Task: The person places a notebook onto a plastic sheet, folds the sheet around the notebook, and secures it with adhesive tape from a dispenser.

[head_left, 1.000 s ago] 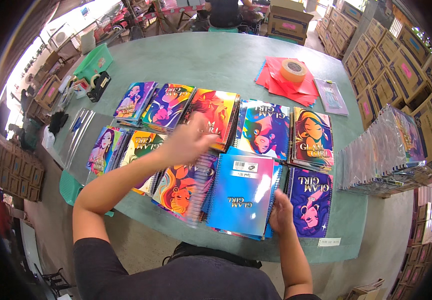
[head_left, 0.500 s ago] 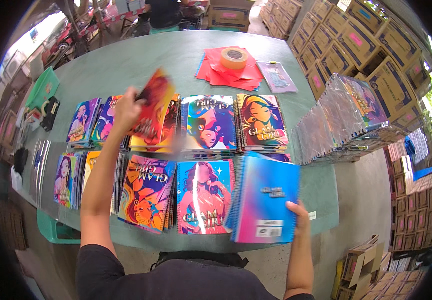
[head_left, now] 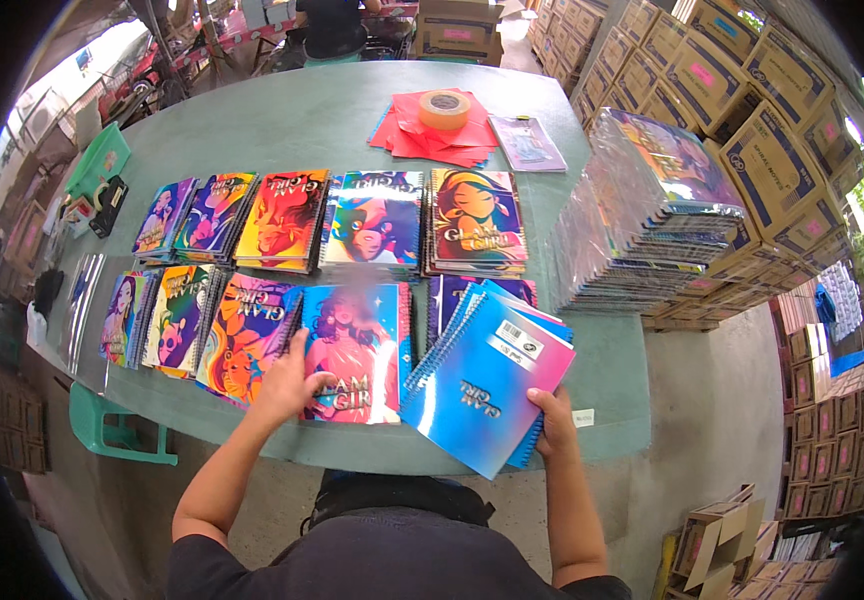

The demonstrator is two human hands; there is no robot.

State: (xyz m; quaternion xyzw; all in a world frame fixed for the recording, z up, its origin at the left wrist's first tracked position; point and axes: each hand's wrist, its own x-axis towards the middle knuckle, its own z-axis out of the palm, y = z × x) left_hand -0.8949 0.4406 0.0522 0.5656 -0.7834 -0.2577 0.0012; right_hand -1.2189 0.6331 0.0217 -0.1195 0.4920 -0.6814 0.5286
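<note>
In my right hand [head_left: 552, 420] is a small fanned bundle of spiral notebooks [head_left: 482, 375], blue-pink back covers up, gripped at the right edge with my thumb on top. The bundle tilts over a purple-covered notebook pile [head_left: 457, 292], hiding most of it. My left hand [head_left: 290, 385] is at the left edge of a pile of pink-girl notebooks [head_left: 372, 355], thumb and forefinger spread and nothing held. Beside it is a purple-and-orange notebook pile [head_left: 242, 345]. Behind, in the far row, lies a red-orange notebook pile [head_left: 280, 215].
More notebook piles [head_left: 477, 220] form two rows on the green table [head_left: 252, 120]. Tape [head_left: 445, 108] rests on red sheets [head_left: 412, 140]. Plastic-wrapped notebooks [head_left: 642, 220] are stacked at the right, near cartons [head_left: 772, 170]. A green basket [head_left: 100, 160] stands far left; a green stool [head_left: 117, 425] stands lower left.
My left hand has come down from the far row, and the red-orange notebook it held now lies on its pile. The blue notebooks in my right hand have turned and fanned out.
</note>
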